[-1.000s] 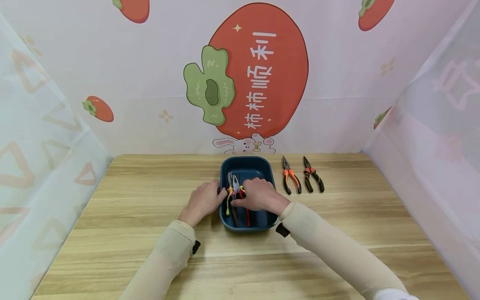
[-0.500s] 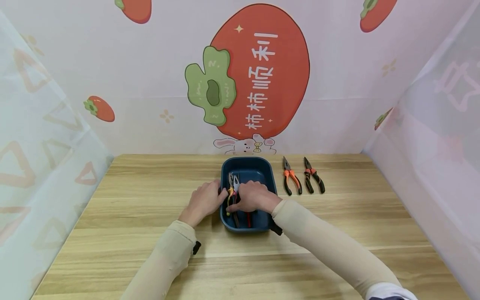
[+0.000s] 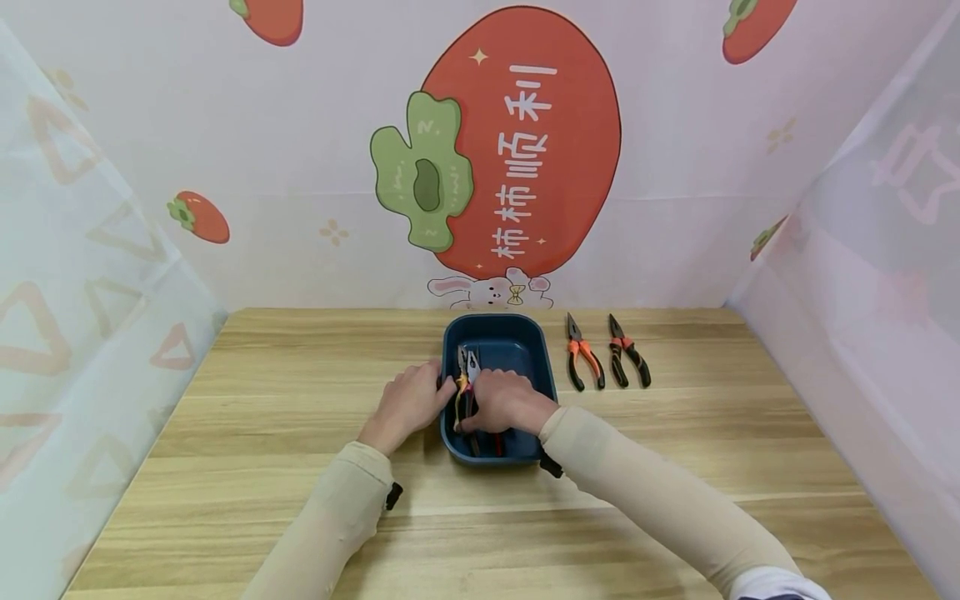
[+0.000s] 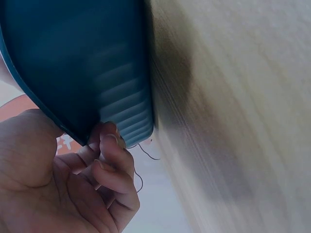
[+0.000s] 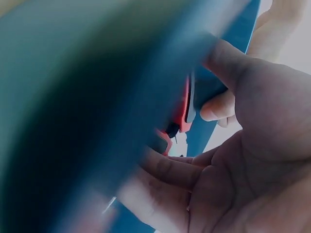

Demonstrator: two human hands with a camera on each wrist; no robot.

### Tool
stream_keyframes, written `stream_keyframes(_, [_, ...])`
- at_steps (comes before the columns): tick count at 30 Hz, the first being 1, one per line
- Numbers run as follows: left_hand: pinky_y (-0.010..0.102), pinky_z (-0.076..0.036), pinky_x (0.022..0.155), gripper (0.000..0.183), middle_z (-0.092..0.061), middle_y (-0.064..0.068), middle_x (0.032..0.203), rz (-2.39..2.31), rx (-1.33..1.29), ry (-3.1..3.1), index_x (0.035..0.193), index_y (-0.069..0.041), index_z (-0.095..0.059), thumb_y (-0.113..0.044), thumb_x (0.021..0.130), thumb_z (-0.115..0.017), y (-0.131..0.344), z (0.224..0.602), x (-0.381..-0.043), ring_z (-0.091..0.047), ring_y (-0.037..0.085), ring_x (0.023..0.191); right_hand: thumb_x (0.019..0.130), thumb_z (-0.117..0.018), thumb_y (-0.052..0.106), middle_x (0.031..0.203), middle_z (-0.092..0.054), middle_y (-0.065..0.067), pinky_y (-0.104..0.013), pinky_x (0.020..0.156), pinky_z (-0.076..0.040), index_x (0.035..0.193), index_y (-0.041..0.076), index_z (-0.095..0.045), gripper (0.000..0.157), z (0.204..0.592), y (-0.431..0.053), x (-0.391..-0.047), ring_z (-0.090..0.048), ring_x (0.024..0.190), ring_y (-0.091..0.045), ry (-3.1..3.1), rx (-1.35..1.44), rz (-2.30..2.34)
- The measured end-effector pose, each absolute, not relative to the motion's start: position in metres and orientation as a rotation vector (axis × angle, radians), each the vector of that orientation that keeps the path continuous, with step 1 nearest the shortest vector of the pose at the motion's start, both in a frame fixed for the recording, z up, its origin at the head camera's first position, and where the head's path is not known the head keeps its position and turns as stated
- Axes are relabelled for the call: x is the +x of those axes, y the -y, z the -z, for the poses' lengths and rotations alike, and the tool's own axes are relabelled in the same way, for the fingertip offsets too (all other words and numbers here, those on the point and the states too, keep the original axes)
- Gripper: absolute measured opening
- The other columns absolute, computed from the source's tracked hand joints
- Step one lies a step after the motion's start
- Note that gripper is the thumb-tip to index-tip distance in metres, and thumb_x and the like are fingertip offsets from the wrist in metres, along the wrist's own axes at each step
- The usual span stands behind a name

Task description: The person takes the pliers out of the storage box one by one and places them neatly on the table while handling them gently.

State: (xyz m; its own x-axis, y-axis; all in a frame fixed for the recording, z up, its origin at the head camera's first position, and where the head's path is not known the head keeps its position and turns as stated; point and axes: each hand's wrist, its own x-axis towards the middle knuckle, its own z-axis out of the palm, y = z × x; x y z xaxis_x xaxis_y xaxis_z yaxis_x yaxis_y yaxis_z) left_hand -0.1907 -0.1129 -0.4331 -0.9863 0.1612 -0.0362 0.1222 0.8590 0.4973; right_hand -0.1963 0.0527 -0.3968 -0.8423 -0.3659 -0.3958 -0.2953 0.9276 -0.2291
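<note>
A deep blue plastic bin [image 3: 517, 337] stands on the table with several pliers along its left side. My left hand [image 3: 408, 404] grips the bin's left wall, thumb at the rim; in the left wrist view its fingers curl against the outside. My right hand [image 3: 510, 402] reaches down into the bin over the pliers. Yellow-handled pliers [image 3: 462, 360] lie leftmost, beside silver-jawed pliers [image 3: 473, 365]. The right wrist view shows a red and black handle [image 5: 184, 109] between thumb and fingers; the bin wall hides the fingertips, so I cannot tell whether they grip it.
To the right of the bin lie long-nose pliers with orange and black handles [image 3: 583, 357] and another pair with black and red handles [image 3: 627, 357]. The wooden table [image 3: 315, 358] meets a printed cloth wall [image 3: 315, 275] at its back edge.
My right hand has shifted slightly left and lower inside the bin, its thumb now by the yellow handle. The left hand stays on the bin wall, and the pliers outside have not moved.
</note>
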Motion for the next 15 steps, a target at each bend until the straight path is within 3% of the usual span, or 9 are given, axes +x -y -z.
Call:
stream_keyframes(7, [0.037, -0.037, 0.053, 0.022, -0.053, 0.004, 0.066, -0.782, 0.226, -2.963, 0.088, -0.013, -0.057, -0.03, 0.101, -0.055, 0.112, 0.432, -0.189, -0.051, 0.022, 0.056, 0.082, -0.08, 0.052, 0.087, -0.057, -0.006, -0.038, 0.069, -0.049, 0.113, 0.004, -0.06, 0.06, 0.397, -0.057, -0.197, -0.057, 0.076, -0.024, -2.674, -0.453, 0.228])
stream_keyframes(13, [0.037, -0.036, 0.054, 0.025, -0.052, 0.004, 0.066, -0.78, 0.222, -2.971, 0.084, -0.014, -0.055, -0.031, 0.101, -0.055, 0.113, 0.434, -0.19, -0.05, 0.022, 0.056, 0.085, -0.079, 0.047, 0.085, -0.061, -0.007, -0.036, 0.065, -0.048, 0.1, 0.01, -0.064, 0.043, 0.396, -0.063, -0.201, -0.058, 0.073, -0.024, -2.669, -0.456, 0.241])
stream_keyframes(15, [0.037, -0.036, 0.054, 0.025, -0.052, 0.004, 0.066, -0.78, 0.226, -2.973, 0.084, -0.013, -0.054, -0.031, 0.101, -0.055, 0.113, 0.434, -0.19, -0.05, 0.022, 0.056, 0.086, -0.077, 0.046, 0.092, -0.062, -0.01, -0.037, 0.068, -0.05, 0.105, 0.008, -0.065, 0.045, 0.395, -0.065, -0.202, -0.058, 0.076, -0.025, -2.669, -0.442, 0.235])
